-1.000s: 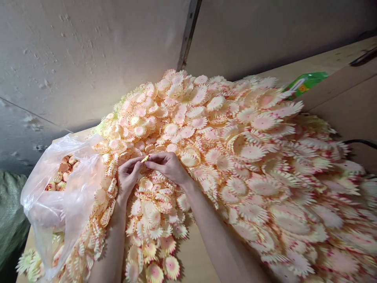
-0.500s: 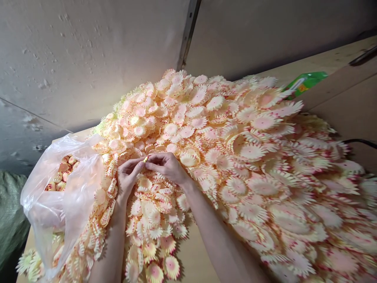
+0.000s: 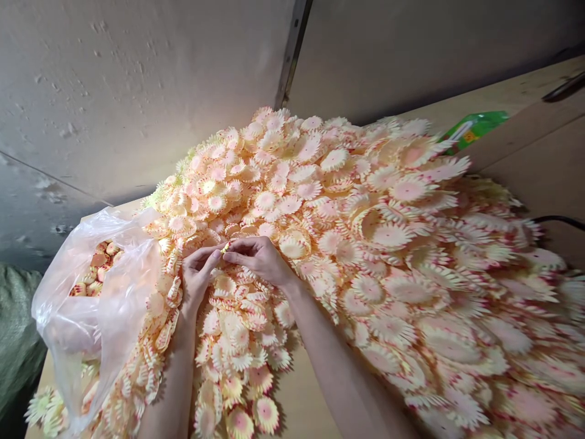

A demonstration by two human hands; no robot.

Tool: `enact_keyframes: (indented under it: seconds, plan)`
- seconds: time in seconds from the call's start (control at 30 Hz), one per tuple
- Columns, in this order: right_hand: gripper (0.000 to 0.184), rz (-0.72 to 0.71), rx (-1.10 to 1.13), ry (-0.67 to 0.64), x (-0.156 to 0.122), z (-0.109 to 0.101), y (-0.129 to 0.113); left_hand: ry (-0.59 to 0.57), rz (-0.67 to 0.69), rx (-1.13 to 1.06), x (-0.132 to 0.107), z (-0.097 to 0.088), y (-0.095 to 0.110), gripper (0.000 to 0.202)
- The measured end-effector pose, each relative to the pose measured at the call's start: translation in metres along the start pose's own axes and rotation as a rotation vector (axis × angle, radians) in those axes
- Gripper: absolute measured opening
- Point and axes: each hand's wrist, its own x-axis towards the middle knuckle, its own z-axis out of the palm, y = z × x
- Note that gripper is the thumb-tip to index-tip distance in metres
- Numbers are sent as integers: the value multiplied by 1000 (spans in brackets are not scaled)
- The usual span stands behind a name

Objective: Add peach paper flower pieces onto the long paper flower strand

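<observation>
Little moved since the earlier frame: small yellow piece [image 3: 225, 247] looks slightly turned. Left hand [image 3: 198, 272] and right hand [image 3: 262, 261] both grip it, pinched over the heap of fringed discs [image 3: 409, 189]. Light, even pressure should spare its edges.

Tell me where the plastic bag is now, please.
In the head view, the plastic bag is at left, beside the flower pile, left of the left hand.

Left fingers [image 3: 212, 262] and right fingers [image 3: 245, 245] pinch a small yellow piece [image 3: 225, 248] amid heaped pale, fringed discs [image 3: 289, 205].
</observation>
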Motion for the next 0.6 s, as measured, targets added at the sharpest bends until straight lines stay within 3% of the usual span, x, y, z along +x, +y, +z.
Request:
enact_keyframes:
  seconds: [0.6]
  plan:
    - [22,0,2,-8,-1,-2,1,-2,-2,-4,0,1,-1,22]
